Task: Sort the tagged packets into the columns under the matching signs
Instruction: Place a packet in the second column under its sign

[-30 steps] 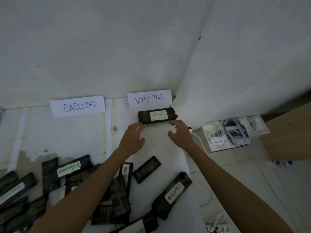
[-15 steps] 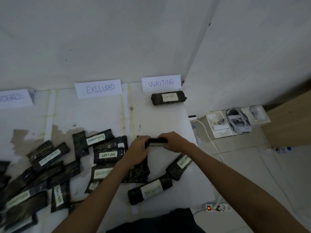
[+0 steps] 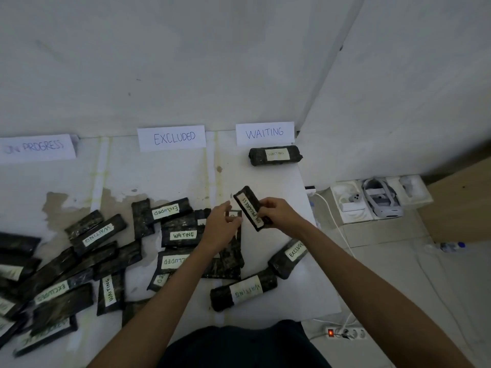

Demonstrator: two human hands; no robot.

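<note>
Grips in the right hand [image 3: 279, 212] a dark packet tagged ON PROGRESS [image 3: 249, 207], fingers and thumb curled round its lower end, label up, slanting up and to the left over the white sheet [image 3: 281, 181], in the near part of the right-hand column. Holds the left hand [image 3: 219, 229] just beside it, fingers loosely spread and grasping nothing; cannot tell whether the fingertips touch the packet. Faces three paper signs along the wall: ON PROGRESS sign [image 3: 37, 148] at the left, EXCLUDED sign [image 3: 172, 138] in the middle, WAITING sign [image 3: 265, 133] at the right. Just under the WAITING sign, one WAITING packet [image 3: 275, 155] lying crosswise, well apart from the held one. Across the near left, a loose heap of packets [image 3: 106, 261], many overlapping, tags reading WAITING and EXCLUDED, some with no tag in sight. Off the sheet to the right: a white headset [image 3: 381, 201] in its tray, a power strip [image 3: 345, 333] with a lit red switch, a bottle [image 3: 449, 246] on its side.
</note>
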